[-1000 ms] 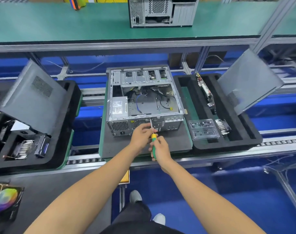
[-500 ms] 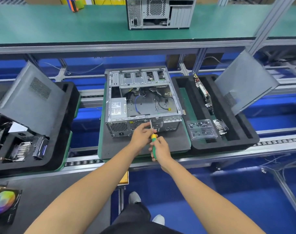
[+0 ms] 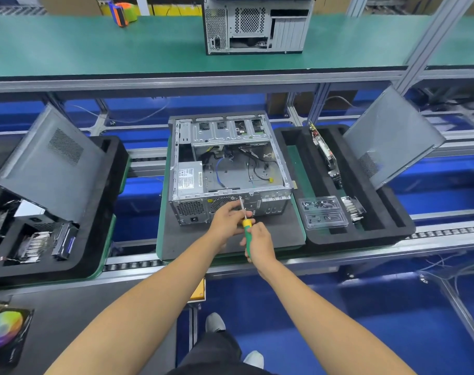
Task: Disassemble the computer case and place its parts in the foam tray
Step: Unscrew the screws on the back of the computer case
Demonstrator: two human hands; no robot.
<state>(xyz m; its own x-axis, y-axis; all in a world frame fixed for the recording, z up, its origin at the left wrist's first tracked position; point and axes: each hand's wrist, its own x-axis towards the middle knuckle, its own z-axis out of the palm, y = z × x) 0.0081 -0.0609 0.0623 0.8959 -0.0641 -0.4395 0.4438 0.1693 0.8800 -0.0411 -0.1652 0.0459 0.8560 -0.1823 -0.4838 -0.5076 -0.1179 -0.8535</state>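
Computer case (image 3: 227, 169) lies open on a dark mat (image 3: 273, 234) at the middle of the conveyor. Right hand (image 3: 260, 246) grips a green-yellow screwdriver (image 3: 245, 226), its tip at the case's near wall; left hand (image 3: 226, 219) pinches its shaft. Just right, a foam tray (image 3: 387, 220) holds a leaning side panel (image 3: 392, 139), a card (image 3: 325, 150) and a clear screw box (image 3: 323, 212). Behind, a green desk (image 3: 95, 44) carries another case (image 3: 257, 24).

Two computer cases (image 3: 230, 169) (image 3: 256, 25), two foam trays (image 3: 392, 234) (image 3: 100, 239) (both black), one screwdriver (image 3: 245, 226).
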